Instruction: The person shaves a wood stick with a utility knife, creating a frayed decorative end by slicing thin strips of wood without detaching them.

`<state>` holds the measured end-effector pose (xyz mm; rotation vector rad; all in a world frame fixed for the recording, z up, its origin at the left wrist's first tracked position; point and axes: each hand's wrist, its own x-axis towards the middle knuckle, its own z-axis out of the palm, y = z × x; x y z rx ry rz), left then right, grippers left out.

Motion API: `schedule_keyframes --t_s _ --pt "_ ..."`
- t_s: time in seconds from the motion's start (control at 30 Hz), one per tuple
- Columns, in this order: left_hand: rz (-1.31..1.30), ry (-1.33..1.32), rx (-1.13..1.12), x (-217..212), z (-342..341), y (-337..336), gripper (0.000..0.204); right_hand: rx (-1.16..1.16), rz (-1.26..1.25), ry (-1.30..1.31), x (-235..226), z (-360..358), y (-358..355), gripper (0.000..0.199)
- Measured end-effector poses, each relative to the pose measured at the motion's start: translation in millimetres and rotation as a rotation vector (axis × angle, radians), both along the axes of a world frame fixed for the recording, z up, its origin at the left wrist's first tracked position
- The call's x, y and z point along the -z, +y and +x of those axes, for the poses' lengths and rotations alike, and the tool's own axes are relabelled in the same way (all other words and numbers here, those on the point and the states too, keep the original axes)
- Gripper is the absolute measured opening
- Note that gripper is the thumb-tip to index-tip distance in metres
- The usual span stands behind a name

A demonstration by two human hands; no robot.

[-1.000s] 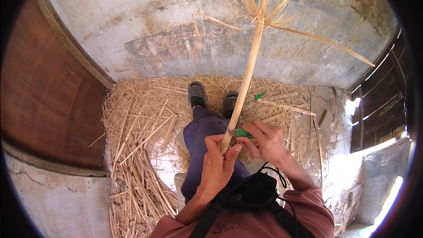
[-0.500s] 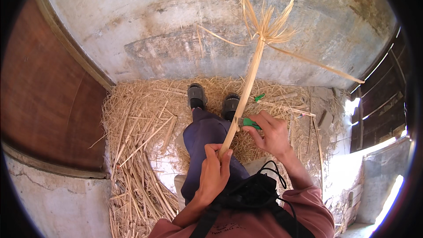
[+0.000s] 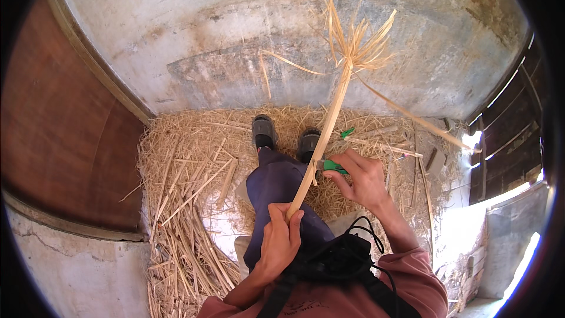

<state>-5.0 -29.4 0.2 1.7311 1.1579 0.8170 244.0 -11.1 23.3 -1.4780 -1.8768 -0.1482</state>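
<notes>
A long pale split bamboo stick (image 3: 331, 122) slants up and away from me. At its far end splays a tuft of thin curled shavings (image 3: 360, 47), with a longer strip hanging off to the right. My left hand (image 3: 279, 241) pinches the near end between thumb and fingers, above my lap. My right hand (image 3: 366, 181) is closed round a green-handled knife (image 3: 334, 167). Its short blade rests against the stick's right side, about a third of the way up from my left hand. A small curl of shaving shows beside the blade.
Straw-like shavings (image 3: 194, 126) cover the floor, and a pile of split sticks (image 3: 188, 247) lies at the left. A small green object (image 3: 347, 133) is beyond my feet. A stained wall (image 3: 235, 35) stands ahead, a brown door (image 3: 65, 118) left, and dark slats (image 3: 515, 135) right.
My left hand has drawn the stick slightly down toward me, so its tuft sits lower. The knife has stayed at nearly the same spot, and the strip's right end has dropped.
</notes>
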Motion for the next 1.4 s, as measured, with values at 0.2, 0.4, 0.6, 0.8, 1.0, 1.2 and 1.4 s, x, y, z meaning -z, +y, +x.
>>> schedule_keyframes --t_s 0.2,0.4,0.6,0.8,1.0,1.2,1.4 --pt "-0.054 0.039 0.004 1.7 -6.9 -11.6 0.028 0.199 0.098 0.088 11.3 32.9 18.8 0.029" --pt "-0.118 -0.025 0.092 7.0 -27.9 -32.5 0.028 0.346 -0.003 0.289 -1.5 86.8 20.9 0.024" --pt "-0.184 -0.196 0.156 33.4 -23.8 3.9 0.026 0.442 -0.286 0.244 8.9 68.7 1.6 0.024" --pt "-0.556 -0.459 0.286 21.5 -13.2 19.1 0.027 0.525 -0.366 0.119 53.5 104.8 -16.6 0.026" --pt "-0.600 -0.537 0.347 10.3 4.9 29.1 0.030 0.034 -0.305 0.959 19.8 24.7 -10.2 0.030" --pt "-0.444 -0.472 0.332 0.5 19.6 28.9 0.028 -0.003 -0.265 1.005 -6.7 3.4 10.0 0.028" --pt "-0.106 -0.229 0.234 3.4 14.3 24.4 0.026 0.036 -0.082 0.987 -20.6 21.3 28.3 0.028"
